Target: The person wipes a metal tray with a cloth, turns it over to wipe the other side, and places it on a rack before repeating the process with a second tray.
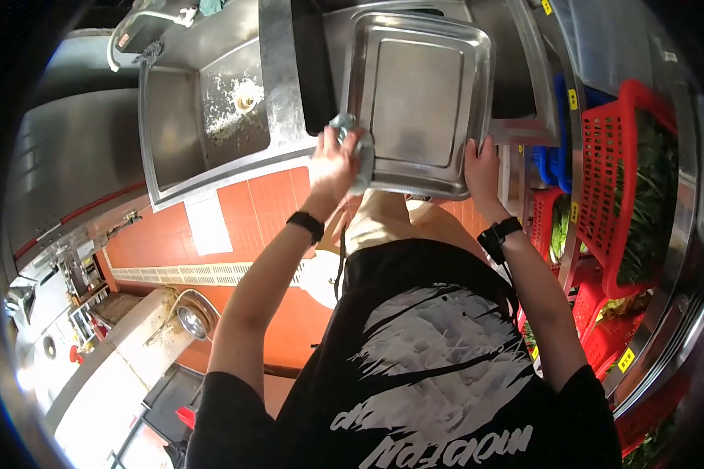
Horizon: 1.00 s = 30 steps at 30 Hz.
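Left hand (334,166): your fingers clasp a cloth (363,168) at the tray's (422,102) left rim;
Right hand (483,168): fingers grip its right edge;
Tray face: bare — area already wiped unclear

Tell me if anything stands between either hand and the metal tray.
Yes, on one side: a cloth is between the left hand and the tray's near left edge. The right hand grips the tray's right side near the lower corner, with nothing visible in between.
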Motion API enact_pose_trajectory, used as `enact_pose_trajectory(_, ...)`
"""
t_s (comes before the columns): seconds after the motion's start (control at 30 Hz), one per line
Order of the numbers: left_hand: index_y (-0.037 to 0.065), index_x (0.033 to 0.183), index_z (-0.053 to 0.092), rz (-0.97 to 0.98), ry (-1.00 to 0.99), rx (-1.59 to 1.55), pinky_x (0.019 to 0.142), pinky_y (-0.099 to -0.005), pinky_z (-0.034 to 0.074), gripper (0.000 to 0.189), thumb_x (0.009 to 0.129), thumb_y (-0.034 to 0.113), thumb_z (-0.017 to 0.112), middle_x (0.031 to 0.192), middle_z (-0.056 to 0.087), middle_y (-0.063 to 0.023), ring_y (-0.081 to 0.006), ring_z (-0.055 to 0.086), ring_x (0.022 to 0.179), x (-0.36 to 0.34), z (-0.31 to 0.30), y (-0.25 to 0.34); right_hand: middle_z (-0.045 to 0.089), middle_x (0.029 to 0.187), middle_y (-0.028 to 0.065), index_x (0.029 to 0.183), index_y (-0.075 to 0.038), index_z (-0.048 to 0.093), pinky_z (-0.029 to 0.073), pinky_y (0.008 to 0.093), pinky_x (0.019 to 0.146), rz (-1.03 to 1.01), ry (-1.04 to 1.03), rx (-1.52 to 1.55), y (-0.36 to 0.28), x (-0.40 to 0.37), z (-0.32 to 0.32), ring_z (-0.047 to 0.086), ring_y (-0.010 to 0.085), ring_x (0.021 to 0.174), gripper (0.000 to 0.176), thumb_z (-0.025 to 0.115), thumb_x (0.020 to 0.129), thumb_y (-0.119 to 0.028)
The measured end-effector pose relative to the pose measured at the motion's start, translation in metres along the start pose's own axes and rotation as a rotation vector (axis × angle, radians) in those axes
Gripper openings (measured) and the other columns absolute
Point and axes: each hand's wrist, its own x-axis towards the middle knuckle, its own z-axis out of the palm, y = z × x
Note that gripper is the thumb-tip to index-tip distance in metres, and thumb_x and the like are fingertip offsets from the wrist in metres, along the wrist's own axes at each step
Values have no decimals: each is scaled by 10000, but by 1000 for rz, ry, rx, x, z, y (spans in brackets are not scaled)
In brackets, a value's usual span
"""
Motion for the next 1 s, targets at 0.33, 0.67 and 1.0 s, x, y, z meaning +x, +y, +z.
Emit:
enact_pose_trajectory(0.33, 270, 1332, 354, 332, -355, 9, 691, -410, 557, 721, 714, 26, 635, 1174, 432, -122, -300, 529, 1030, -25, -22, 32, 518, 833, 261, 903, 18, 426, 390, 489, 661, -120, -229, 40, 28, -34, -21, 507, 439, 777, 228, 521, 877, -187)
enact_pose_trajectory(0.67, 97, 1290, 425, 413, -224, 317, 948, -428, 382, 493, 862, 325, 520, 1202, 459, -183, -341, 459, 1089, 87, -6, -1, 529, 748, 233, 932, 5, 421, 389, 510, 607, -135, -227, -7, 13, -44, -27, 519, 445, 729, 223, 526, 876, -184)
enact_pose_trajectory(1.0, -42, 1367, 267, 449, -416, 630, 969, -472, 332, 693, 780, 196, 549, 1191, 450, -263, -371, 457, 1077, -41, -7, 23, 547, 753, 240, 965, 9, 426, 394, 518, 603, -154, -273, -19, 16, -42, -16, 532, 441, 735, 268, 506, 880, -232)
